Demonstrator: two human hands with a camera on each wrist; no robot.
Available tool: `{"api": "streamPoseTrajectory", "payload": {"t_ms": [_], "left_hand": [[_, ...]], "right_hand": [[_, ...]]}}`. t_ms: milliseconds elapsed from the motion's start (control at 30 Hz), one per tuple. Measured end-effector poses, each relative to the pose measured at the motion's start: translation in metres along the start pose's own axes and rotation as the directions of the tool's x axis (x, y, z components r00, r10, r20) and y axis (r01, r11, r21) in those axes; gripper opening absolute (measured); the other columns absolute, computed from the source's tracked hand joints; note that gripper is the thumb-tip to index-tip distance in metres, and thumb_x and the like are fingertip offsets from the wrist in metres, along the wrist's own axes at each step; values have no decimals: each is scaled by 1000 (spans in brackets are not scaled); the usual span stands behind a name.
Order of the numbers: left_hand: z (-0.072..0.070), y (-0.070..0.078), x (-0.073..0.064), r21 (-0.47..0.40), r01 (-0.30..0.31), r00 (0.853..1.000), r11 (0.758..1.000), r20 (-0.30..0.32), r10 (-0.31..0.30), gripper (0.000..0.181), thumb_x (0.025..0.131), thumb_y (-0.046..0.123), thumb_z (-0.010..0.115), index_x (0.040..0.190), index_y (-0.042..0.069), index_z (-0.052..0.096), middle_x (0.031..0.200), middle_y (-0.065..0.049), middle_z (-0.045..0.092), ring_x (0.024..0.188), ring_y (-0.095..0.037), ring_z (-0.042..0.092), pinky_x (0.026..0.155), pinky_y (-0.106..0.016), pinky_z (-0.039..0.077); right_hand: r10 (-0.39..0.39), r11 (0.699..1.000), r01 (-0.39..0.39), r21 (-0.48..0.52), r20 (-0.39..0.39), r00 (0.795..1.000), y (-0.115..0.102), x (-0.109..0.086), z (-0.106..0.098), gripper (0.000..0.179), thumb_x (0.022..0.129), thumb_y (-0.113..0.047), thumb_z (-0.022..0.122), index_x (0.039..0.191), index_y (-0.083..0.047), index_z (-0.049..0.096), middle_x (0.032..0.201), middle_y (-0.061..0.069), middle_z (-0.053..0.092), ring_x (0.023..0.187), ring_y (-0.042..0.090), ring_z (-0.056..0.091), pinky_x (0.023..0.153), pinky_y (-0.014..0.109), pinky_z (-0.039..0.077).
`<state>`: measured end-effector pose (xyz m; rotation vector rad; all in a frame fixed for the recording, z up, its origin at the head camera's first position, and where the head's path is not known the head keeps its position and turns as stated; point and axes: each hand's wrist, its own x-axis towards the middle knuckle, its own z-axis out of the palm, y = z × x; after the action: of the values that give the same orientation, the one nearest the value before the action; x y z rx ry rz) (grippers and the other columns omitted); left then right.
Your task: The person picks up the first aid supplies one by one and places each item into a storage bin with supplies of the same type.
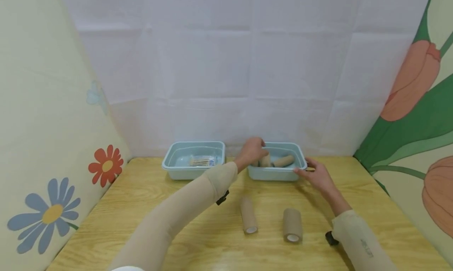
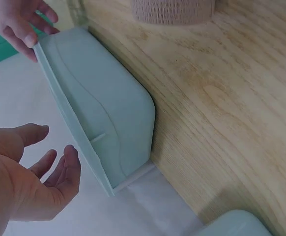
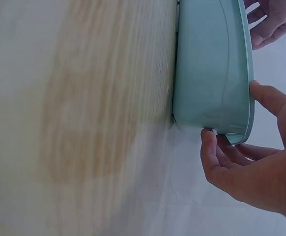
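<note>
At the back right of the table stands a light blue plastic basin (image 1: 274, 175) with tan bandage rolls (image 1: 284, 161) inside. My left hand (image 1: 252, 150) hovers over its left end. In the left wrist view, that left hand (image 2: 40, 179) has loosely bent fingers with nothing between them, beside the rim. My right hand (image 1: 318, 178) grips the basin's right end. The right wrist view shows the right hand (image 3: 253, 174) with its thumb on the rim and fingertips against the end wall. The left hand partly hides the basin's contents in the head view.
Two more tan rolls, a slim one (image 1: 249, 216) and a thicker one (image 1: 292, 224), lie on the wooden table (image 1: 212, 239) in front. Left of the basin, a second blue basin (image 1: 184, 174) contains a bundle of thin sticks (image 1: 201, 161). White cloth hangs behind.
</note>
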<state>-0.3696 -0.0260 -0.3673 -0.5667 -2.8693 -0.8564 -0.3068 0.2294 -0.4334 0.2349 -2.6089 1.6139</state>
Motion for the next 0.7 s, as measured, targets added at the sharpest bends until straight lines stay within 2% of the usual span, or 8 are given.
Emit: {"api": "streamPoseTrajectory", "payload": {"t_ms": [133, 367, 533, 700], "left_hand": [[-3, 3, -4, 0, -5, 1000, 1000, -22, 5, 32, 95, 18, 71, 120, -1, 70, 116, -13, 70, 106, -25, 65, 89, -37, 53], [-14, 6, -18, -106, 9, 998, 994, -56, -15, 34, 97, 24, 67, 124, 4, 68, 117, -11, 68, 105, -23, 64, 87, -37, 53], [-20, 4, -31, -168, -37, 997, 985, -73, 25, 36, 98, 25, 64, 126, 2, 68, 120, -13, 68, 108, -25, 64, 89, -39, 52], [-21, 3, -45, -201, -60, 997, 978, -69, 47, 38, 98, 27, 64, 126, 1, 67, 118, -11, 68, 108, -25, 63, 90, -37, 52]], "right_hand": [[-7, 1000, 7, -15, 1, 1000, 0, 0, -2, 76, 96, -30, 74, 153, 5, 38, 144, 33, 47, 124, 47, 54, 94, 47, 52], [2, 1000, -2, -7, 10, 1000, -2, -1, -6, 75, 98, -28, 72, 154, 5, 35, 145, 32, 46, 126, 47, 53, 96, 49, 50], [4, 1000, -4, -6, 19, 1000, -4, -1, -6, 76, 98, -29, 72, 155, 5, 34, 146, 33, 44, 126, 47, 52, 97, 49, 50], [0, 1000, 0, -14, 8, 1000, -5, -1, -7, 77, 97, -30, 73, 155, 5, 35, 146, 33, 45, 126, 47, 53, 96, 48, 50]]}}
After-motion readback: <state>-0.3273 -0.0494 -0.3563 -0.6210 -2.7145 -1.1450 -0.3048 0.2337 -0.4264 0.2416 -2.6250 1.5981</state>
